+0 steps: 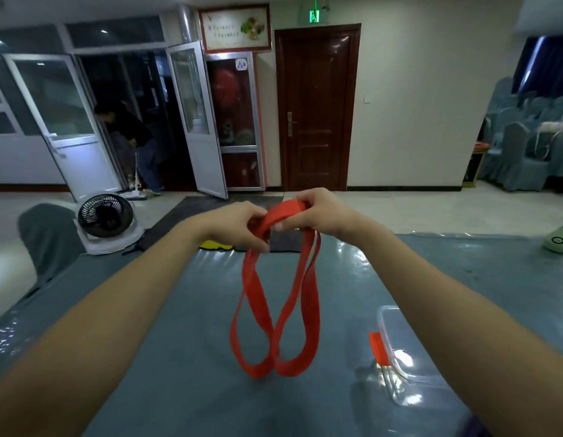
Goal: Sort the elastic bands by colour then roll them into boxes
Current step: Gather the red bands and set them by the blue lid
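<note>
Both my hands are raised over the far part of the table and hold one long red elastic band [275, 323]. My left hand [239, 227] pinches its top end from the left. My right hand [315, 212] curls round a small rolled part of the band at the top. Below the hands the band hangs in two long loops whose bottoms reach down towards the table. A clear plastic box [400, 370] lies at the lower right, with a red piece [378, 348] at its left edge, partly hidden by my right forearm.
The table [185, 310] has a glossy blue-grey cover. A pale green object [558, 241] sits at its far right edge. On the floor to the left stand a black fan [105, 216] and a grey chair [50, 238]. A person bends in the far doorway.
</note>
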Motion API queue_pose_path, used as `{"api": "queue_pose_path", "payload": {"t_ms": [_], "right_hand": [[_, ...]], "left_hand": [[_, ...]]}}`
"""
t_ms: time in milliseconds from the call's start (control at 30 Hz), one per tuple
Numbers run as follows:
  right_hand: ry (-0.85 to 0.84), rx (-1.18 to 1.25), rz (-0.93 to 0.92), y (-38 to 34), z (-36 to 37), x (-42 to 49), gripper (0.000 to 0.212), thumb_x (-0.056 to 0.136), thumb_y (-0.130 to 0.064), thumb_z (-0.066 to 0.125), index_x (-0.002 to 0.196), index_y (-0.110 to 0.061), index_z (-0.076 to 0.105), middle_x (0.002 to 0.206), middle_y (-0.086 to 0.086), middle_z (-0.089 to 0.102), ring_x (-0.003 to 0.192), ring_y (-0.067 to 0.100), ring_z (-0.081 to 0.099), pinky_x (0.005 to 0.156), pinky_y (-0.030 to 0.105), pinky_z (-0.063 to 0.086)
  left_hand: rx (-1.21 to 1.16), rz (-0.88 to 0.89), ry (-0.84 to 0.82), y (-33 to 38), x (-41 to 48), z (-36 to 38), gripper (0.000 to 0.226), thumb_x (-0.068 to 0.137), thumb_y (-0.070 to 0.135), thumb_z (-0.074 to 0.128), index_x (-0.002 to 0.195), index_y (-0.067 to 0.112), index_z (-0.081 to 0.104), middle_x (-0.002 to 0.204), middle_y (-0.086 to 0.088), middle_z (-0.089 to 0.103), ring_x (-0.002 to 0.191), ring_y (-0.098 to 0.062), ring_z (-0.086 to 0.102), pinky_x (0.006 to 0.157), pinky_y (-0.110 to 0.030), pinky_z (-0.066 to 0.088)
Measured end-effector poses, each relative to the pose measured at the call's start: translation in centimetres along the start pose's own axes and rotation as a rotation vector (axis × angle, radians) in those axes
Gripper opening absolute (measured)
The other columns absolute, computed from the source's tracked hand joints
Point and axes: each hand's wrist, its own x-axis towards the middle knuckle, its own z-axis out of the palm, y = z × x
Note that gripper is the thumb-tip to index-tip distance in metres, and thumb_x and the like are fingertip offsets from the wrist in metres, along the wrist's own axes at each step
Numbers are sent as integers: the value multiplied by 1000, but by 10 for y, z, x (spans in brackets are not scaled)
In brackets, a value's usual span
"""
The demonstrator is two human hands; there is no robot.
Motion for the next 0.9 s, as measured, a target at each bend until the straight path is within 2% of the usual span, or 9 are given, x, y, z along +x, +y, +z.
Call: {"api": "queue_pose_path", "payload": {"t_ms": [67,133,200,267,367,533,733,800,900], "right_hand": [[-33,-182,-32,-2,-5,-1,45,71,-41,101,85,-9,72,69,0,59,64,12,57,65,32,45],[-136,-246,41,0,-12,-6,50,72,-44,99,85,-7,69,71,3,68,68,18,69,71,38,56],[-262,-236,136,5,-18,-14,50,79,-39,96,102,-1,72,87,10,82,85,28,81,91,48,65],[-202,-204,93,9,-21,-17,38,85,-24,92,112,-3,73,96,16,82,90,31,82,94,51,65],[-11,-110,19,16,-24,-22,33,88,-10,87,117,-7,71,92,11,78,79,21,79,82,37,66],[94,-203,20,17,-51,-32,53,81,-48,92,112,-10,73,80,2,64,75,19,66,80,42,65],[154,-135,-2,40,-62,-57,76,65,-65,96,124,-29,64,84,-10,57,67,1,59,57,10,46],[173,-48,-33,49,-66,-68,82,64,-64,97,129,-31,62,96,-13,66,80,-7,67,65,9,51],[132,139,-1,64,-83,-86,78,64,-55,101,129,-28,67,117,-8,75,106,4,74,99,33,61]], "left_hand": [[-290,-6,74,-10,-3,8,26,85,15,93,104,17,75,101,-1,83,100,-21,80,95,-41,64],[-463,-2,226,-8,-3,1,31,73,24,96,98,24,78,100,-4,84,96,-16,81,90,-36,63],[-458,4,265,6,2,-7,35,64,36,94,96,30,80,93,0,83,87,-10,78,81,-25,60],[-365,37,265,24,9,-12,39,62,46,91,97,32,80,90,4,81,82,-8,76,75,-22,60],[-395,50,339,45,21,-21,46,57,53,89,94,28,81,84,5,80,75,-9,75,70,-24,60],[-387,77,375,78,37,-26,41,54,60,90,85,35,81,77,10,78,71,-2,70,71,-25,54],[-453,103,485,129,54,-17,45,51,58,96,87,38,81,84,11,79,84,-12,77,76,-30,61],[-472,120,499,153,58,-10,43,50,53,95,87,37,79,84,10,77,83,-15,76,76,-34,63],[-524,132,547,189,62,-3,38,55,49,96,87,36,79,80,16,76,82,-12,73,76,-35,60]]}}
